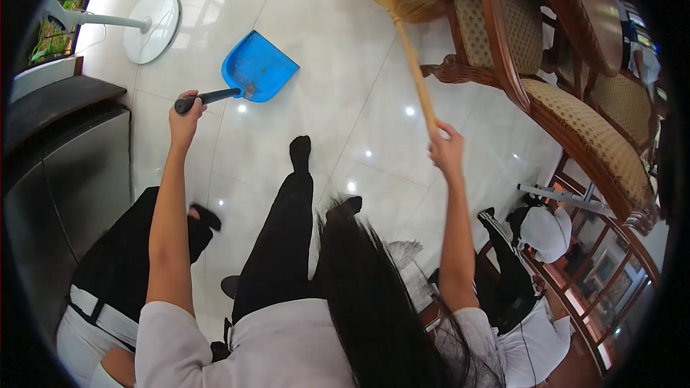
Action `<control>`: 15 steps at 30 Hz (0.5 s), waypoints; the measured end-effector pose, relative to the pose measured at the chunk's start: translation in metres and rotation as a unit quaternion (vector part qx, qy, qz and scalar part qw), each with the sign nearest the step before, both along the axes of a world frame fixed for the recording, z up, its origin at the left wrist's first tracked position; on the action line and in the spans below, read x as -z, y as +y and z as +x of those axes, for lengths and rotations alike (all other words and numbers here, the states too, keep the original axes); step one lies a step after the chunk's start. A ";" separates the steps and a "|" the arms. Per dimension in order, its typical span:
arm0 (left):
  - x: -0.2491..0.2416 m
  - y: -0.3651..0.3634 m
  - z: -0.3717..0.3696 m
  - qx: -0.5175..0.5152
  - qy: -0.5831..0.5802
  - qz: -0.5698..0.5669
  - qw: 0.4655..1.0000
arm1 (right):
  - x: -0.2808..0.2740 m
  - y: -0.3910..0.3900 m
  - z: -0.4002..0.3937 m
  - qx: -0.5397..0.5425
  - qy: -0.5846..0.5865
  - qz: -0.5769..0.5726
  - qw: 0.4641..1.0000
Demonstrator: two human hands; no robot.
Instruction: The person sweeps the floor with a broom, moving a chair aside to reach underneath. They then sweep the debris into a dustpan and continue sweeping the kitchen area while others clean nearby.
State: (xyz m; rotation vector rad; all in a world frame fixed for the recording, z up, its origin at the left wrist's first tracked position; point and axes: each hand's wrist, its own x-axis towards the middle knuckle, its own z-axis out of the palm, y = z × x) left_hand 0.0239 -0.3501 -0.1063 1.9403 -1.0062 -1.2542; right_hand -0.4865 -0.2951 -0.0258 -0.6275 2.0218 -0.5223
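Observation:
My left hand (185, 118) is closed round the black handle of a blue dustpan (264, 65). Some debris lies in the pan, which is at or near the tiled floor. On the right, my right hand (446, 149) grips the pale wooden handle of a broom (415, 65). The broom's straw bristles fan out at the top of the view, beside the carved legs of a wooden chair (496, 36). A gap of floor separates the bristles from the dustpan.
A white round stand base (152, 26) is at the upper left, above a dark cabinet (72, 165). Patterned chairs fill the upper right. One person (108, 316) is close on my left; others (532, 338) are at the lower right near a glass-paned wooden cabinet (611, 273).

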 end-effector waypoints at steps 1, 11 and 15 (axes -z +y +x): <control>-0.003 0.002 0.000 0.006 0.004 -0.001 1.000 | 0.027 0.010 0.009 0.015 0.000 0.007 1.000; -0.026 0.010 -0.014 0.144 -0.018 -0.018 0.989 | -0.070 0.228 0.037 0.183 -0.135 0.120 0.966; -0.042 0.008 -0.030 0.208 -0.062 -0.027 0.976 | -0.167 0.297 0.014 0.281 -0.037 0.120 0.951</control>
